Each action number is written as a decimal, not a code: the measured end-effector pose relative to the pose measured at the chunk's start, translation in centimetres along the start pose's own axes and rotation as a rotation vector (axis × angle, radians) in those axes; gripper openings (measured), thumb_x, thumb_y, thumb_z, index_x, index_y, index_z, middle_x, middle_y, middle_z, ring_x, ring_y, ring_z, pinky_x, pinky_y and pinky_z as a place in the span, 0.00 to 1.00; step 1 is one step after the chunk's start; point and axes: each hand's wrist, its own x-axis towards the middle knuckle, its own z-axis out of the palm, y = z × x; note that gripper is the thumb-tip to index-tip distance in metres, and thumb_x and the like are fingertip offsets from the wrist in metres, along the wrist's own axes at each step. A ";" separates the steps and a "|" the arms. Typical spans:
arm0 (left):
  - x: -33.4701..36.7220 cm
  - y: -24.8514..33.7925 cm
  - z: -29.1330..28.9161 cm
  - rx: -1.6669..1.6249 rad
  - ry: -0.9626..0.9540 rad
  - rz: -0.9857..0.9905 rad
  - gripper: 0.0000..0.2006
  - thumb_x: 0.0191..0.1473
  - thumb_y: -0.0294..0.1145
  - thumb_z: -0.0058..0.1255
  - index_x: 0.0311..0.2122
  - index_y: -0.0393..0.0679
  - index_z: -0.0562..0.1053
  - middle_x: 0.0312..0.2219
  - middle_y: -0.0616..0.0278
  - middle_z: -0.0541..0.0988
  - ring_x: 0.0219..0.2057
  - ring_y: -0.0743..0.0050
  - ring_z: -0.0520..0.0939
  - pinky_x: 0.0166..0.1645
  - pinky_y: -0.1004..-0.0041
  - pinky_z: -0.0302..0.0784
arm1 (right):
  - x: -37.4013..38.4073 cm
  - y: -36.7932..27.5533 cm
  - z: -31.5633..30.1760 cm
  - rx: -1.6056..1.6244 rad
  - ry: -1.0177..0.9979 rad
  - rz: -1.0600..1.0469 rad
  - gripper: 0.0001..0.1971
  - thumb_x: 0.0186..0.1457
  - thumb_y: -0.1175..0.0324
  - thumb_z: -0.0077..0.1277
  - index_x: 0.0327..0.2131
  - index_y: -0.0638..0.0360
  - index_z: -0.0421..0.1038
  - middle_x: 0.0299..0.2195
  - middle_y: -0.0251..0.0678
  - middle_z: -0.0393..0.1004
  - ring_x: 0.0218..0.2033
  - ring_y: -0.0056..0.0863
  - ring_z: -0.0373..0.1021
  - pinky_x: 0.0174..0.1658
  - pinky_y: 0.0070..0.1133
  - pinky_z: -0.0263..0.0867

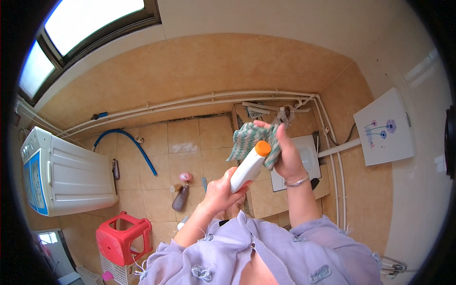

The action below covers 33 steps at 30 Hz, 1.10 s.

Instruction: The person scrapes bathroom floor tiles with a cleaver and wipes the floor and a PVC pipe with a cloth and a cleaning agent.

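Note:
My left hand (219, 192) is closed around the lower part of a white bottle (247, 171) with an orange cap (262, 148). The bottle tilts, its capped end pointing up and to the right. In my right hand (289, 159) is a crumpled green-and-white striped cloth (246, 138), spread across the palm and fingers. The bottle's cap overlaps the cloth in the view; whether they touch I cannot tell. Part of the right fingers is hidden behind the cloth. A silver bracelet (297, 182) circles my right wrist.
A squat toilet (308, 156) is set into the raised tiled platform at right, beneath a white cistern (384, 127). To the left stand a white washing machine (78, 173) and a red stool (114, 243). A dark bottle (180, 199) and blue hose (137, 145) lie on the floor.

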 end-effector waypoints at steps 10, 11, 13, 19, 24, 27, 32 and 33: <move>0.4 -1.4 -0.1 0.146 -0.075 0.148 0.26 0.36 0.39 0.58 0.41 0.42 0.63 0.26 0.53 0.75 0.26 0.55 0.77 0.27 0.67 0.73 | 0.2 -0.1 -2.2 -0.531 0.071 0.160 0.16 0.51 0.58 0.43 0.18 0.59 0.64 0.17 0.30 0.66 0.21 0.18 0.64 0.25 0.19 0.59; 0.5 -1.2 -0.1 0.096 -0.088 0.147 0.26 0.36 0.39 0.58 0.41 0.42 0.63 0.26 0.53 0.75 0.26 0.55 0.77 0.27 0.67 0.72 | 0.3 0.1 -2.6 -0.108 0.114 0.178 0.17 0.51 0.57 0.43 0.16 0.58 0.63 0.16 0.30 0.66 0.20 0.19 0.64 0.24 0.19 0.59; 0.6 -1.0 -0.1 0.048 -0.104 0.148 0.26 0.37 0.40 0.58 0.41 0.41 0.63 0.26 0.52 0.75 0.26 0.55 0.77 0.27 0.66 0.72 | 0.2 0.7 -2.9 0.070 0.162 0.201 0.17 0.51 0.57 0.42 0.17 0.57 0.64 0.17 0.30 0.67 0.21 0.19 0.64 0.26 0.18 0.60; 0.7 -1.7 -0.5 -0.111 -0.218 -0.014 0.29 0.37 0.44 0.56 0.45 0.43 0.61 0.30 0.50 0.74 0.30 0.51 0.76 0.33 0.65 0.72 | -1.9 0.7 -1.7 0.133 0.021 -0.020 0.24 0.53 0.49 0.38 0.41 0.63 0.62 0.37 0.36 0.68 0.39 0.23 0.65 0.42 0.19 0.61; 1.3 -2.3 0.6 -0.583 -0.245 -0.083 0.32 0.38 0.44 0.57 0.46 0.39 0.60 0.32 0.52 0.74 0.35 0.59 0.76 0.41 0.69 0.69 | -2.1 5.1 -0.8 -0.525 0.112 -0.083 0.32 0.46 0.52 0.51 0.47 0.62 0.52 0.38 0.35 0.64 0.40 0.22 0.61 0.42 0.18 0.59; 1.4 -2.5 1.8 -0.635 -0.167 -0.107 0.31 0.37 0.43 0.58 0.45 0.39 0.60 0.32 0.52 0.74 0.35 0.62 0.76 0.41 0.69 0.69 | -3.0 6.4 -2.5 -0.708 0.191 -0.084 0.31 0.46 0.52 0.50 0.47 0.62 0.52 0.37 0.41 0.65 0.40 0.29 0.64 0.41 0.22 0.60; 1.8 -1.8 2.1 -0.108 -0.044 -0.217 0.27 0.38 0.40 0.55 0.43 0.42 0.61 0.29 0.51 0.74 0.29 0.52 0.76 0.32 0.63 0.72 | -4.7 10.0 -2.2 -1.261 0.333 -0.227 0.32 0.49 0.50 0.44 0.49 0.65 0.48 0.43 0.52 0.61 0.45 0.43 0.60 0.44 0.29 0.58; 1.9 -1.8 2.4 -0.006 -0.063 -0.242 0.27 0.38 0.39 0.55 0.44 0.43 0.60 0.29 0.50 0.74 0.28 0.52 0.76 0.30 0.62 0.71 | -4.9 10.6 -2.3 -1.260 0.353 -0.216 0.32 0.49 0.50 0.44 0.49 0.65 0.48 0.43 0.52 0.61 0.45 0.43 0.60 0.44 0.29 0.58</move>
